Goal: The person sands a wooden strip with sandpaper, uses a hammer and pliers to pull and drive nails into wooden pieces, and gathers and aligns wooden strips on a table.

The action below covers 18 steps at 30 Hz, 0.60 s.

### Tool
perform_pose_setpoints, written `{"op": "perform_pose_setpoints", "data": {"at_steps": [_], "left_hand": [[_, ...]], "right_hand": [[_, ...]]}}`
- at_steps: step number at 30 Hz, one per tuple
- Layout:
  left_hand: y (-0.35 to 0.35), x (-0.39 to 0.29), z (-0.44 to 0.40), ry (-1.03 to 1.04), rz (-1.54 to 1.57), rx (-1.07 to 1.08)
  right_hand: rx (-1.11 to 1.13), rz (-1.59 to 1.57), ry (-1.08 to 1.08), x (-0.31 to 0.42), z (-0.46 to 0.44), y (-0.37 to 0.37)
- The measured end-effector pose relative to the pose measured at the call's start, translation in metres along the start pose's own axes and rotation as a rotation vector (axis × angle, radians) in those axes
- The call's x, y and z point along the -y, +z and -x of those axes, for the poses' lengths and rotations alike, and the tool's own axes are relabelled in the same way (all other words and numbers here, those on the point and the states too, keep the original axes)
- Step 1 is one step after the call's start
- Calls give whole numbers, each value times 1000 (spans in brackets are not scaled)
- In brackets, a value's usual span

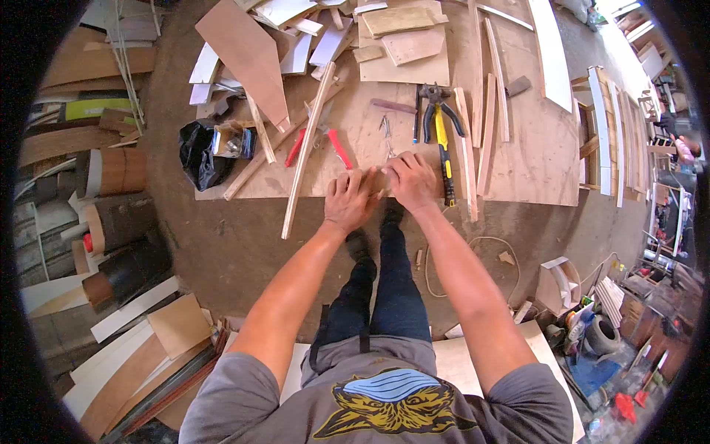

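My left hand (350,200) and my right hand (411,181) meet at the near edge of the plywood tabletop (540,177). Both have their fingers curled and pressed close together, and whatever lies between them is hidden or too small to name. Just beyond my right hand is a small silvery metal tool (385,132). To the left lies a red-handled hand tool (340,150), partly under a long wooden strip (307,155). On the right are black-handled pincers (430,111), a yellow-and-black handled tool (444,152) and a dark, thin pen-like stick (416,118).
A black plastic bag (198,166) and a small open box (233,140) sit at the tabletop's left. Wood offcuts (403,46) pile up at the back. Several strips (488,133) lie right, one overhanging the edge. A cord (510,259) loops on the floor.
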<state>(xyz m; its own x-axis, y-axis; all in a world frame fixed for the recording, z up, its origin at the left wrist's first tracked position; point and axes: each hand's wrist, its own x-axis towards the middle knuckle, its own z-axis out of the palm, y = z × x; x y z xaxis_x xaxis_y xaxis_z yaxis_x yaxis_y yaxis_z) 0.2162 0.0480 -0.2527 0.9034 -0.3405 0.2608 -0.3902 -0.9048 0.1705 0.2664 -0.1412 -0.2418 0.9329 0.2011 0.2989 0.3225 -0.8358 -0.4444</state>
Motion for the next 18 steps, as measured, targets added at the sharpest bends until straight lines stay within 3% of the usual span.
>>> {"op": "perform_pose_setpoints", "data": {"at_steps": [2,5,8,11,18], "left_hand": [[2,1,-1,13,-4,-21],[4,4,-1,38,-15,-83],[8,4,0,47,-21,-107],[9,5,1,49,-48,-91],[6,3,2,35,-49,-55]], "right_hand": [[-53,75,27,5,-11,-20],[-104,366,362,-5,-27,-39],[-147,428,450,-35,-23,-32],[129,361,574,-48,-25,-27],[59,37,578,-50,-47,-58]]}}
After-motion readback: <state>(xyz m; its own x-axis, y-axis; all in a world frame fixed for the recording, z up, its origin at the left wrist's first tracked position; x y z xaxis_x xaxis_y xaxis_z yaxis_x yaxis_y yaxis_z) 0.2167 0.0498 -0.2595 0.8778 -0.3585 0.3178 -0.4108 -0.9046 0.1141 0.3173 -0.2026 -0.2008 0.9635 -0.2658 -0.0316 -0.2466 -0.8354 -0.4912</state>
